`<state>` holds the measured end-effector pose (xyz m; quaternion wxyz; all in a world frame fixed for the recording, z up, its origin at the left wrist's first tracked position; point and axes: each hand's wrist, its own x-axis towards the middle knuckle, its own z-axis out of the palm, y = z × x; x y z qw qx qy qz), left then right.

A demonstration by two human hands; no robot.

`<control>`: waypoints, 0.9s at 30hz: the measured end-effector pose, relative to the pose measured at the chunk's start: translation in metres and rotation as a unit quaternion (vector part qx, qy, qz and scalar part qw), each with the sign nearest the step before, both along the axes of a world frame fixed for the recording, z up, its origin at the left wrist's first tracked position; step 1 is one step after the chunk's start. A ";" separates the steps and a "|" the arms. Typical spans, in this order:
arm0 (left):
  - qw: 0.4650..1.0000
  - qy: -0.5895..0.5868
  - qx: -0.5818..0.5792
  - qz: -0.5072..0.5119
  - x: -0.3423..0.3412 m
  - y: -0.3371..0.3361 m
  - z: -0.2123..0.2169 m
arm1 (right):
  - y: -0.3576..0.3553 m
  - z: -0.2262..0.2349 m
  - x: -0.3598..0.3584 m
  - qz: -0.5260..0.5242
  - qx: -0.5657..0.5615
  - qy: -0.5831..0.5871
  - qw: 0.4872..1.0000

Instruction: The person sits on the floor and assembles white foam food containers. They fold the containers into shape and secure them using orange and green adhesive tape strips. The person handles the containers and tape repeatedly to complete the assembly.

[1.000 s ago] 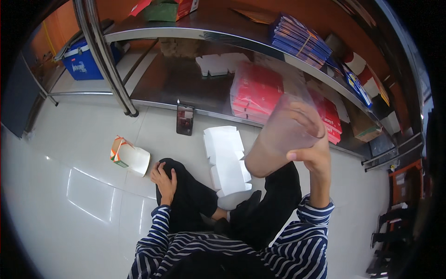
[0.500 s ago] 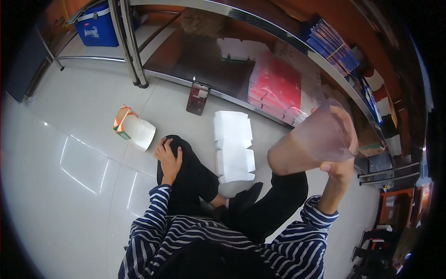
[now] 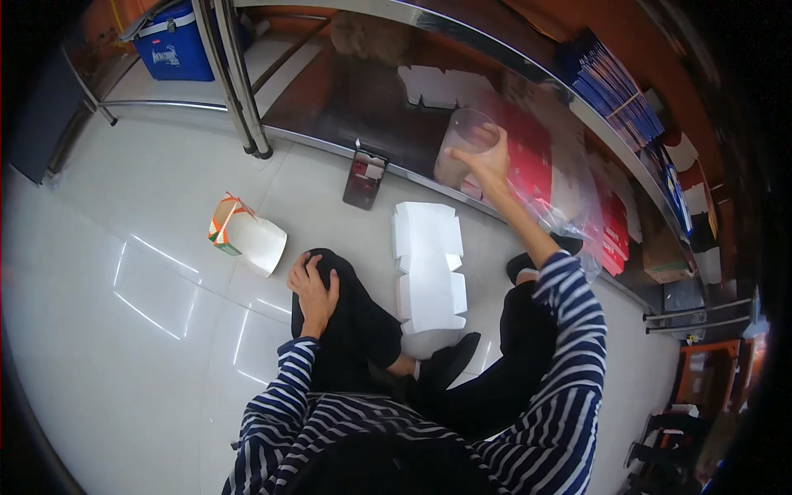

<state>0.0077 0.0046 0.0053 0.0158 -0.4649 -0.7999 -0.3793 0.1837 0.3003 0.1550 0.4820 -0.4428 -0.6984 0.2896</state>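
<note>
Head view, person seated on a white tiled floor [image 3: 124,247] before a low metal shelf [image 3: 346,99]. Right hand [image 3: 487,161], arm extended forward, fingers closed around the rim of a clear plastic container [image 3: 462,148], which is held at the shelf's front edge, just above the floor. A clear plastic bag [image 3: 569,214] hangs beside the right forearm, in front of stacked red packets [image 3: 528,144] on the shelf. Left hand [image 3: 313,285] rests on the left knee, fingers spread and curved over the dark trouser cloth, holding nothing. Between the legs and the shelf lies a stack of flat white folded cartons [image 3: 427,264]. A dark phone [image 3: 365,177] stands propped against the shelf edge, left of the container. To the left of the knee, a white paper box with an orange-and-green rim [image 3: 247,235] lies on its side, well apart from both hands. More flat white cartons [image 3: 441,87] lie on the shelf; a blue box [image 3: 177,49] stands behind the shelf's upright post [image 3: 239,91]
</note>
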 end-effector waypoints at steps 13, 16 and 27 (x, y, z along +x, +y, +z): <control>0.999 0.011 -0.039 -0.004 -0.003 0.003 0.002 | 0.083 -0.066 -0.055 -0.121 -0.001 -0.012 0.993; 0.999 0.014 -0.040 -0.011 -0.003 0.003 0.003 | 0.089 -0.076 -0.054 -0.101 0.008 0.053 0.993; 0.997 0.070 0.004 -0.046 0.003 -0.002 0.003 | 0.017 -0.001 0.005 0.013 -0.182 -0.166 0.969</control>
